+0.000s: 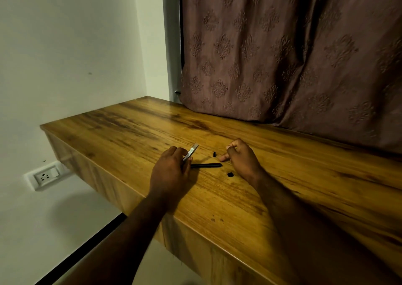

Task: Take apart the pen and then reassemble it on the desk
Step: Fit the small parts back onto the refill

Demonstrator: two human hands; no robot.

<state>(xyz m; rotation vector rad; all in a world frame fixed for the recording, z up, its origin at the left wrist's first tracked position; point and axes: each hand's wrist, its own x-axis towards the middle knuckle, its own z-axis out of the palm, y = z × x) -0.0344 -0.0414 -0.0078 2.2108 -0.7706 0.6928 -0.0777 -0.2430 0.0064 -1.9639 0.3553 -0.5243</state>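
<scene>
The pen's silvery barrel (191, 152) is pinched, tilted up, in the left hand (171, 172), seemingly for refitting, its black tube (206, 165), tip (214, 154) and cap (230, 174) parked within reach on the desk (130, 132); whether the curled right hand (241, 159) holds anything is unclear.

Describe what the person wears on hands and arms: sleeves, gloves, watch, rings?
The left hand and right hand are ungloved, no rings or watch visible; the left forearm and right forearm are bare to the frame's edge, no sleeve in view.
</scene>
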